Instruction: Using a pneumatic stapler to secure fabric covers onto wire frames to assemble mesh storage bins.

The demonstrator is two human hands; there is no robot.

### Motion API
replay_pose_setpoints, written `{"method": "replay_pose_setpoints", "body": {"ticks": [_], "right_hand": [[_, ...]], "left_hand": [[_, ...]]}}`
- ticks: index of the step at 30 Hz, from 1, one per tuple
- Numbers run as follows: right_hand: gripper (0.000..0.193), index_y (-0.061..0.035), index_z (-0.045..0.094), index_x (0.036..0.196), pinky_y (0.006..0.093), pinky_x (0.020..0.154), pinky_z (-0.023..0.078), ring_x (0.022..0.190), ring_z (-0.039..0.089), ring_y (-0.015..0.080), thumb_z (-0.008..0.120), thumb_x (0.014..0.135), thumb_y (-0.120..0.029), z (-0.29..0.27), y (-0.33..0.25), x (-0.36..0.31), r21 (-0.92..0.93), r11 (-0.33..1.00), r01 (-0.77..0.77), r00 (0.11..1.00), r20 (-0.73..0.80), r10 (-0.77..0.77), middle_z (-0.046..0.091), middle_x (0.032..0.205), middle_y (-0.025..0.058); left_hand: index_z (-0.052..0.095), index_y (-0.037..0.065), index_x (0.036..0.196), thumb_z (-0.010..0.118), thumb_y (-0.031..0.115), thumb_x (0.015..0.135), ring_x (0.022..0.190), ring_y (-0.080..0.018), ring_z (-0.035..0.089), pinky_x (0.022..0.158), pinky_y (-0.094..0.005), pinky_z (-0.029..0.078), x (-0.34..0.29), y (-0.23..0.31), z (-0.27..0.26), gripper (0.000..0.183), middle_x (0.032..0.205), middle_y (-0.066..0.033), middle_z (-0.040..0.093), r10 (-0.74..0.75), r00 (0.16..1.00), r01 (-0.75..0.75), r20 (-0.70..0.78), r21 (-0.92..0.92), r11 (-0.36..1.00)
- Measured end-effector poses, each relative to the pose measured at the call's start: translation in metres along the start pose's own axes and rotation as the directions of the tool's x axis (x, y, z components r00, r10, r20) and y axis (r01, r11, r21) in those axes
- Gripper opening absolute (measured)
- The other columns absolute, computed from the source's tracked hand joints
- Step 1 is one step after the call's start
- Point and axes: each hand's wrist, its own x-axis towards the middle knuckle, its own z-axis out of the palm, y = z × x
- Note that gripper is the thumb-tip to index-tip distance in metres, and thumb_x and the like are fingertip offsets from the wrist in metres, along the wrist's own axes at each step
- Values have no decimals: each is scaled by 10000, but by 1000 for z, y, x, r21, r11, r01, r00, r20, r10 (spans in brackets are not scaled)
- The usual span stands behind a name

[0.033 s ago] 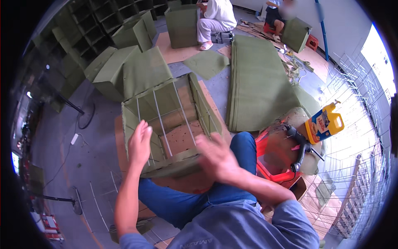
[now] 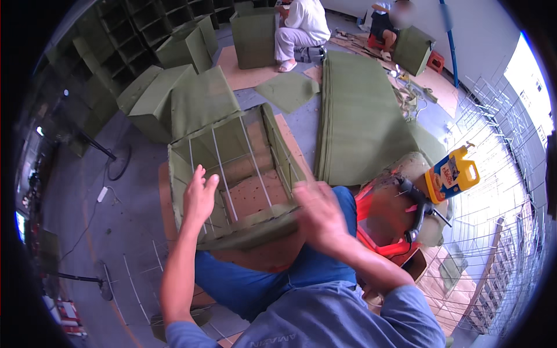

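Note:
In front of my legs stands an open green fabric box [image 2: 238,152] with a wire frame. Thin pale wires [image 2: 223,171] run across its opening, and a brown surface shows through them. My left hand [image 2: 199,194] is raised over the box's near left corner, empty, fingers up and thumb apart. At the near right corner is my right hand [image 2: 320,216], fingers stretched out and blurred by motion; nothing shows in it. Whether it touches the box rim I cannot tell.
A stack of green fabric sheets [image 2: 362,124] lies to the right. Beyond my right knee are a red stool [image 2: 371,232], a black-handled tool [image 2: 422,206] and a yellow jug [image 2: 455,174]. Wire grids [image 2: 499,255] stand far right. Two people sit at the back among green boxes [image 2: 253,40].
My right hand has moved right and slightly away from me, off the box's near edge toward its corner. My left thumb has spread from the fingers. The view has shifted slightly.

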Motion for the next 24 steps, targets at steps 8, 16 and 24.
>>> {"method": "replay_pose_setpoints", "body": {"ticks": [8,16,24], "right_hand": [[512,-28,717,1165,507,994,505,1189,645,408,607,979,-493,-172,132,-144,-572,141,-808,468,-479,743,701,1236,198],[626,57,648,1193,507,1027,500,1207,628,444,760,884,-476,-171,158,-179,-532,-62,-844,151,-349,925,647,1281,269],[282,-2,625,986,383,661,533,644,613,210,727,781,-166,-181,176,-196,273,106,-956,64,-160,985,651,785,88]], "left_hand": [[497,109,1008,582,298,1076,438,-42,296,363,-261,235,69,14,60,219,644,64,326,-485,839,539,249,-510,670],[673,19,833,671,377,1028,532,-161,538,518,-388,417,77,17,9,408,636,-51,577,-133,988,135,75,-26,990],[717,13,823,715,374,979,600,-143,562,606,-369,466,68,-15,24,393,622,-80,614,61,968,-102,243,161,982]]}}
